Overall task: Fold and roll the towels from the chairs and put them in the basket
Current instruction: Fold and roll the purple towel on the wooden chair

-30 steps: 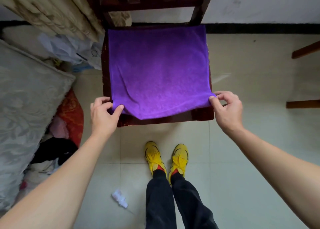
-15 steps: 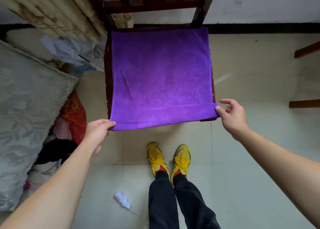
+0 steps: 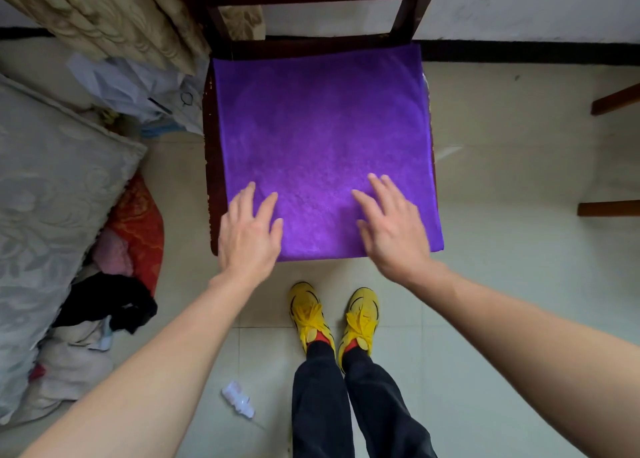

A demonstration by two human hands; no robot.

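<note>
Closest to the camera, the person's legs in black trousers (image 3: 322,405) stand on the pale tiled floor (image 3: 519,249), ending in a pair of yellow shoes (image 3: 308,314) whose toes point at the chair. A small clear plastic bottle (image 3: 239,398) lies on the tiles to the left of the legs.

Both bare forearms reach forward from the lower corners. The left hand (image 3: 247,236) lies palm down on the near left part of the purple towel (image 3: 322,128), fingers straight and spread, its heel over the front edge of the seat. The right hand (image 3: 391,229) lies the same way on the near right part — flat, fingers fanned, gripping nothing. The two hands are well apart, with bare towel between them.

The towel is spread smooth over the seat of a dark wooden chair (image 3: 209,180), covering almost all of it; its near right corner reaches just past the seat.

To the left, a grey patterned mat (image 3: 45,194) lies on the floor, with a heap of clothes (image 3: 104,305) and a red cloth (image 3: 142,225) between it and the chair. Farther back sit crumpled plastic bags (image 3: 131,90) under a beige curtain (image 3: 114,10). At the right edge two brown wooden bars (image 3: 607,209) jut in. Behind the chair's slatted back stands a white wall (image 3: 519,4) with a black strip at its foot.
</note>
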